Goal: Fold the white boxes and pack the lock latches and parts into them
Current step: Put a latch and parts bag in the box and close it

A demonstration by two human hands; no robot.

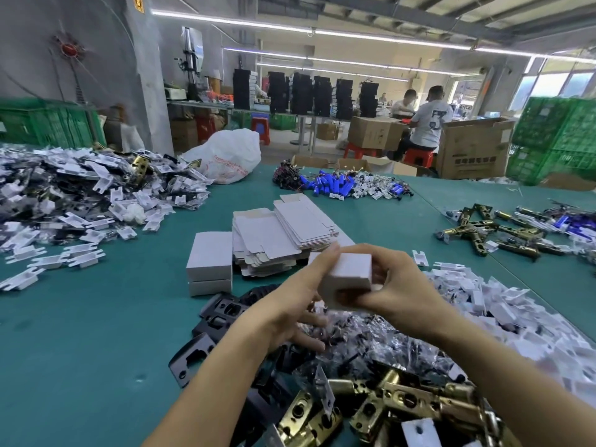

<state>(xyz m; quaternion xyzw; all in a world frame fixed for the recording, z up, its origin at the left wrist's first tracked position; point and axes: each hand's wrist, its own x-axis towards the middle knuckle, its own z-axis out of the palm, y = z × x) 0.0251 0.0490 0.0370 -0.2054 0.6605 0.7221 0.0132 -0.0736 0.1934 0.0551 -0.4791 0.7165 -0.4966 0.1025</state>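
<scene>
- The white box [346,279] was up off the table, held between both hands over the heap of parts at the near edge, with one end facing the person.
- The left hand [290,304] had its forefinger laid straight up the box's left side, and the other fingers were stretched out loosely below it. I could not see the thumb.
- The right hand [400,285] gripped the box from the right, fingers curled behind it and the thumb running along its lower edge.
- Just beyond the hands sat a leaning stack of flat box blanks [274,237]. Two folded boxes [209,266] stood one on the other beside it, to the left.
- Black strike plates [219,314] lay under the left forearm, touching a mound of small clear parts bags [371,340].
- Brass latches [387,401] were piled nearest the person, by the right forearm.
- White plastic pieces [483,298] spread along the right, and a larger mixed pile [80,195] covered the far left of the green table [96,333].
- Blue batteries [332,185] lay well away, near the far edge.
</scene>
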